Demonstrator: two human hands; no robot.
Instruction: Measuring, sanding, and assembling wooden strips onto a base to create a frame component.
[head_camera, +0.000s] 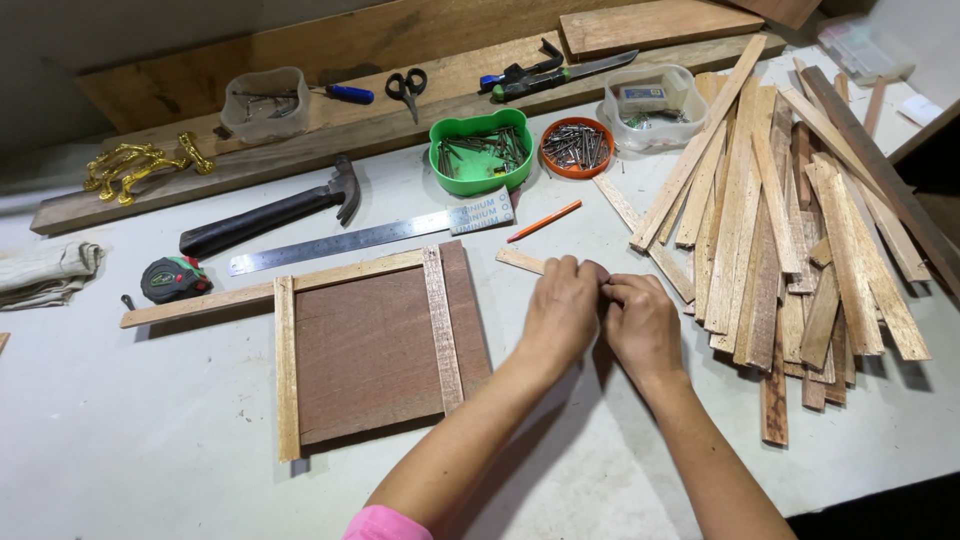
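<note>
My left hand (562, 312) and my right hand (641, 320) meet knuckle to knuckle over the white bench, fingertips pinched together on a thin light wood strip (520, 260) whose end sticks out to the left. The rest of the strip is hidden under my fingers. To the left lies a brown wooden panel (370, 350) with pale strips laid along its top and two sides. An orange pencil (544, 221) rests just beyond my hands.
A loose pile of wood strips (790, 220) fills the right. A steel ruler (370, 237), hammer (270, 213), tape measure (172, 279), green tub of nails (480, 152), orange nail dish (577, 147), scissors (405, 86) and clear tubs sit at the back.
</note>
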